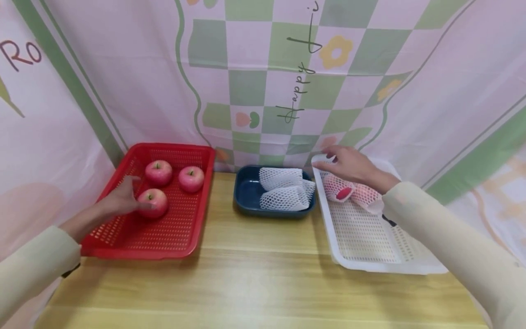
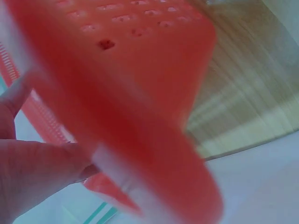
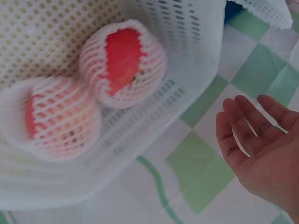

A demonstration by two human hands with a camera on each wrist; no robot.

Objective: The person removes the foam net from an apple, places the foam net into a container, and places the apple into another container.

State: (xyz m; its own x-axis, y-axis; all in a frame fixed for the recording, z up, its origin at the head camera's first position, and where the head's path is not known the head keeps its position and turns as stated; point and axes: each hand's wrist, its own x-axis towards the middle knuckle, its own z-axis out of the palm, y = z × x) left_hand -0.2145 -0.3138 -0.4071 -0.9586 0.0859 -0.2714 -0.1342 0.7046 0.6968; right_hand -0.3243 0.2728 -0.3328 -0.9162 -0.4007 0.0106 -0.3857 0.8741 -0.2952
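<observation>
Over the left side of a red basket (image 1: 164, 237), my left hand (image 1: 119, 198) reaches in at the front apple (image 1: 153, 203). Its thumb overlaps that apple in the head view, and the fingers are spread beside it. Two more apples (image 1: 158, 172) lie farther back in the basket. My right hand (image 1: 349, 165) hovers over the back of a white basket (image 1: 334, 237), fingers loosely bent and holding nothing. Beneath it lie two fruits in white foam nets (image 3: 124, 65), their red skin showing through. The left wrist view shows mostly the red basket's rim (image 2: 140, 140), blurred.
Between the baskets stands a dark blue tray (image 1: 248, 192) with several white foam nets (image 1: 283, 198) in its right part. All three containers sit on a wooden table (image 1: 255, 278). A checked curtain (image 1: 287, 91) hangs right behind them.
</observation>
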